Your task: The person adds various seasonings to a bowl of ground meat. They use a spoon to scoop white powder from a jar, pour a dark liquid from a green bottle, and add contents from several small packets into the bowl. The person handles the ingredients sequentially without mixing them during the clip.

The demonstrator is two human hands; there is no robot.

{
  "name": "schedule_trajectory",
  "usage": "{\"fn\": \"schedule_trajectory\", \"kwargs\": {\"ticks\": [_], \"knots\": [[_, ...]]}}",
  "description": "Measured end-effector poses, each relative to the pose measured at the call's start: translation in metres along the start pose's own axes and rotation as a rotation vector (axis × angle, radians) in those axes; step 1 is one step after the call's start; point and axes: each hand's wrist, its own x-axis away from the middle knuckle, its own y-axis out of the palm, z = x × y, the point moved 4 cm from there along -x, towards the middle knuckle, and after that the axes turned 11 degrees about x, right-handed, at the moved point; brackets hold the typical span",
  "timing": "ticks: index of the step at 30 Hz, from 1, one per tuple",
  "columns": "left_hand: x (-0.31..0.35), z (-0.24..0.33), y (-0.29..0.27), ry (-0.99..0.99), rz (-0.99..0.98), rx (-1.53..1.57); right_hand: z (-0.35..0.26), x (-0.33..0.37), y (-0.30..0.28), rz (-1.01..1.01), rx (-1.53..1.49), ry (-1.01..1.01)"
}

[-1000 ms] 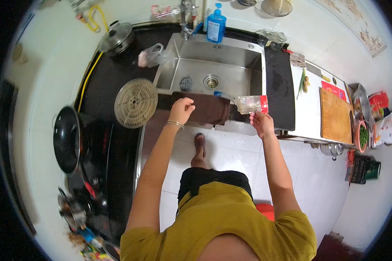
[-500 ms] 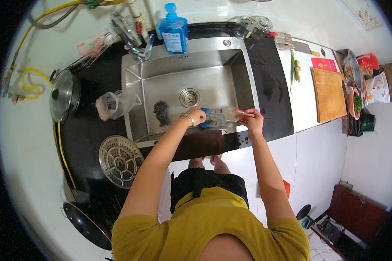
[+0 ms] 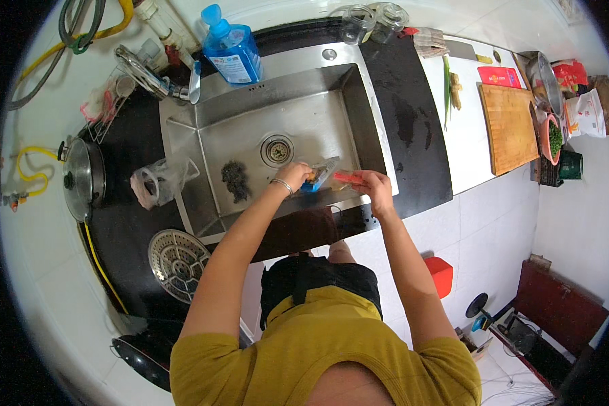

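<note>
Over the near part of the steel sink [image 3: 379,139], my left hand [image 3: 294,177] is closed on a blue-and-clear plastic packet [image 3: 323,173], which is tilted up. Just to its right, the fingers of my right hand [image 3: 377,192] are closed round a slim red object [image 3: 346,177]; its kind is too blurred to tell. Its left end comes close to the packet, and I cannot tell whether they touch. In the basin, left of the drain [image 3: 277,151], lies a dark grey scouring pad [image 3: 235,181].
A clear plastic bag [image 3: 166,181] lies on the left counter near a round perforated steamer plate [image 3: 178,264] and a lidded pan [image 3: 81,179]. Behind the sink stand a faucet [image 3: 145,74] and a blue soap bottle [image 3: 233,57]. A wooden cutting board [image 3: 509,128] is at the right.
The whole view has shifted a little. The packet, stretched flat between my hands before, now tilts up at my left hand. The red object now shows in my right hand.
</note>
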Motion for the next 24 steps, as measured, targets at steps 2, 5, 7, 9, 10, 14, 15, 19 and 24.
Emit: {"fn": "schedule_trajectory", "kwargs": {"ticks": [2,5,7,9,10,14,15,19,24], "knots": [[0.000,0.008,-0.007,0.010,0.082,0.032,-0.009,0.001,0.006,-0.073,0.061,-0.048],[0.005,0.028,-0.016,-0.050,0.179,-0.065,-0.024,0.008,0.018,-0.184,0.116,-0.109],[0.013,0.058,-0.027,0.028,0.299,-0.031,-0.027,0.009,0.025,-0.209,0.214,-0.137],[0.027,0.084,-0.039,0.098,0.415,0.016,-0.026,0.001,0.019,-0.042,0.514,-0.270],[0.032,0.092,-0.041,0.088,0.408,-0.025,-0.027,-0.001,0.017,0.046,0.662,-0.336],[0.047,0.120,-0.044,0.097,0.436,-0.169,-0.055,0.011,0.019,0.200,0.848,-0.495],[0.049,0.125,-0.041,0.140,0.485,-0.190,-0.058,0.014,0.022,0.181,0.853,-0.509],[0.059,0.144,-0.039,0.195,0.559,-0.230,-0.063,0.025,0.029,0.241,0.950,-0.576],[0.064,0.161,-0.031,0.238,0.608,-0.211,-0.068,0.043,0.031,0.553,0.981,-0.742]]}}
